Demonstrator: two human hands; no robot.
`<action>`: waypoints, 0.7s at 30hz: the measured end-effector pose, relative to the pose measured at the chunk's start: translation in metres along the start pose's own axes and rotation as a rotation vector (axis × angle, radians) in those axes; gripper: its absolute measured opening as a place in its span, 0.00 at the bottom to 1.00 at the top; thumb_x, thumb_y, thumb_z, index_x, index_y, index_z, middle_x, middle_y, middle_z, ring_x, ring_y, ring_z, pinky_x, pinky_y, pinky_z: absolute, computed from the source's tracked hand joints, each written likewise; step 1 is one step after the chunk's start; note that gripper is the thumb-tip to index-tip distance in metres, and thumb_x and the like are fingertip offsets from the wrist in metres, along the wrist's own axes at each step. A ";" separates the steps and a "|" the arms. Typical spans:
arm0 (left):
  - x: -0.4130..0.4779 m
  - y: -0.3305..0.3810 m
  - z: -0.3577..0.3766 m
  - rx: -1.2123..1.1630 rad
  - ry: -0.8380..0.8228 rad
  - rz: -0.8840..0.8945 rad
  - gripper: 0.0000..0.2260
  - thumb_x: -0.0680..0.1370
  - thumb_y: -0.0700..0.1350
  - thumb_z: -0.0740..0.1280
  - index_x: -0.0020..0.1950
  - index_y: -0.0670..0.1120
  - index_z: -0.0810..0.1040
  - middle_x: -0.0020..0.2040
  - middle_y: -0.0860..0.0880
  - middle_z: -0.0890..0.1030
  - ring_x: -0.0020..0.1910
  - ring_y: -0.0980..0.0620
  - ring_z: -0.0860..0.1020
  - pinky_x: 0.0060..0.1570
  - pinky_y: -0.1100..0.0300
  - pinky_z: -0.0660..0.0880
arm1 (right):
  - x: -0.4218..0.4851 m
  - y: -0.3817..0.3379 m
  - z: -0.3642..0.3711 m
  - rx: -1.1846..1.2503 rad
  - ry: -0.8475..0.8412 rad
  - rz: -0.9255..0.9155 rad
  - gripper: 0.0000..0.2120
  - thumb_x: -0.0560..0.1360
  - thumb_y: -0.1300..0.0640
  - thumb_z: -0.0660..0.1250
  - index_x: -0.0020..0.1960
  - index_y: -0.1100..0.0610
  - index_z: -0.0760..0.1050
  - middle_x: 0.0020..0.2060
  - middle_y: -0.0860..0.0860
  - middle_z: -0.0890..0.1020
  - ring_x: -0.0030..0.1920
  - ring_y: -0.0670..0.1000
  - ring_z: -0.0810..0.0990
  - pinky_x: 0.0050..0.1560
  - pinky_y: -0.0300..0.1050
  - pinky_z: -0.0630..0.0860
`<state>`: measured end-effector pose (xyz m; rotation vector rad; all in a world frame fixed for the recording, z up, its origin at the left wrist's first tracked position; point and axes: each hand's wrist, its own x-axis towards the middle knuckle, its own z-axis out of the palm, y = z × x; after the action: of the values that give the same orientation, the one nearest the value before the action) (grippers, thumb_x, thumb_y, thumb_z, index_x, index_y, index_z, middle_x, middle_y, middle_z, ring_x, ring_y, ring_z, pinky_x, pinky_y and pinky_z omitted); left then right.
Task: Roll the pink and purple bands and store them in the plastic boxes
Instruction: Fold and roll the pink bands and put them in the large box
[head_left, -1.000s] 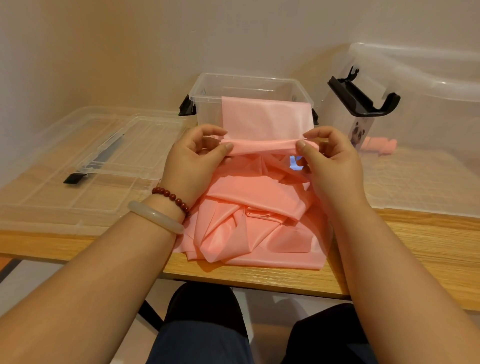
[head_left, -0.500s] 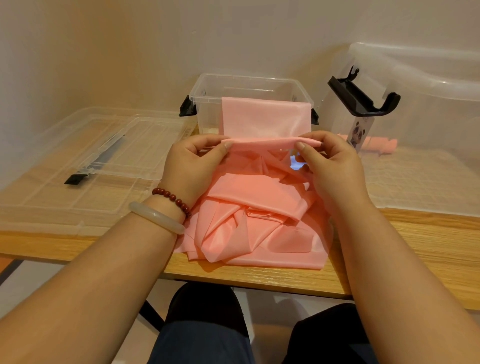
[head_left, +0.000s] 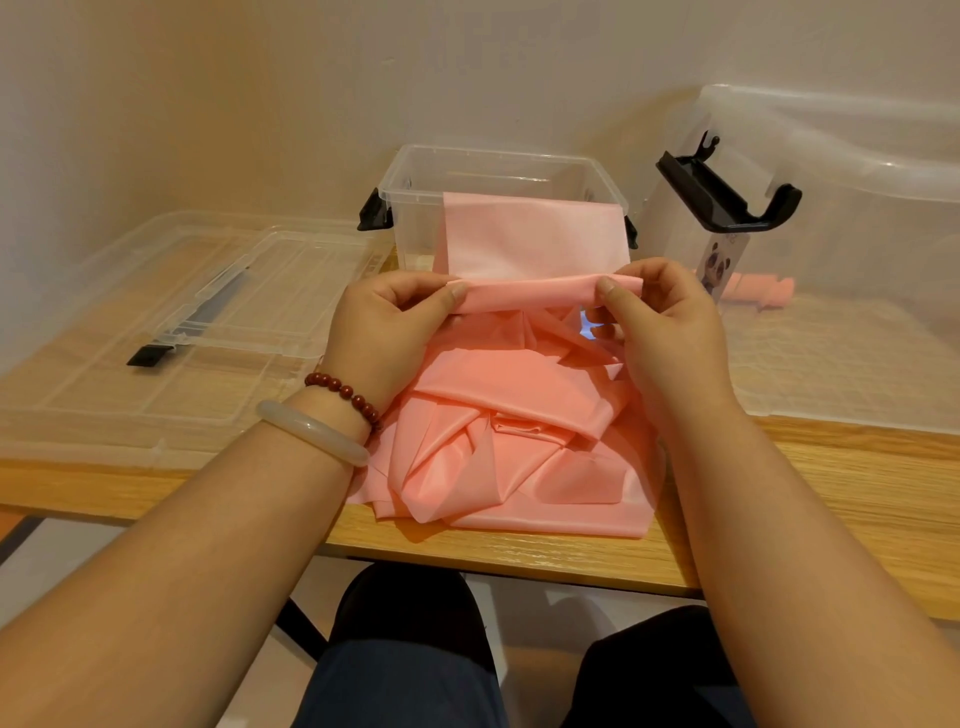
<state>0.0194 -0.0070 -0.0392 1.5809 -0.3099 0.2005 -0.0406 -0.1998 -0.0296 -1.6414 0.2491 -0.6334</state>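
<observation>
A salmon-pink band (head_left: 519, 415) on a pale woodgrain worktop (head_left: 805, 483); clear box (head_left: 415, 218) with black latches (head_left: 374, 213); dark-red beaded bracelet (head_left: 345, 395).

place: plain room, likely home | cues: wooden table (head_left: 831, 483); bare wall (head_left: 311, 78); clear storage boxes (head_left: 498, 171)

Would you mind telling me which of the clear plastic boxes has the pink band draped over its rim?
The small box straight ahead, behind both hands; the pink band hangs over its front rim. The large box on the right doesn't.
</observation>
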 end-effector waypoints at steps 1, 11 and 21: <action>0.000 0.000 0.000 0.002 0.001 0.001 0.04 0.75 0.39 0.71 0.47 0.47 0.83 0.36 0.54 0.83 0.35 0.62 0.80 0.38 0.71 0.75 | 0.001 0.001 0.000 0.002 0.010 -0.010 0.06 0.78 0.60 0.68 0.46 0.50 0.75 0.41 0.52 0.82 0.39 0.49 0.84 0.33 0.51 0.82; 0.001 0.001 -0.002 0.001 -0.010 0.006 0.10 0.76 0.36 0.70 0.56 0.44 0.80 0.42 0.47 0.80 0.34 0.60 0.80 0.40 0.68 0.77 | 0.001 -0.001 -0.001 -0.015 0.008 -0.021 0.06 0.77 0.61 0.69 0.44 0.52 0.77 0.36 0.51 0.83 0.35 0.46 0.83 0.32 0.38 0.78; 0.002 0.000 -0.004 -0.080 -0.021 -0.007 0.06 0.76 0.37 0.69 0.49 0.46 0.82 0.43 0.48 0.83 0.39 0.58 0.81 0.42 0.67 0.77 | 0.003 0.002 -0.003 -0.065 0.012 -0.029 0.03 0.74 0.60 0.73 0.46 0.53 0.81 0.42 0.54 0.85 0.40 0.47 0.85 0.42 0.43 0.80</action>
<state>0.0217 -0.0035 -0.0388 1.5061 -0.3251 0.1638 -0.0395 -0.2041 -0.0309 -1.7071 0.2569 -0.6633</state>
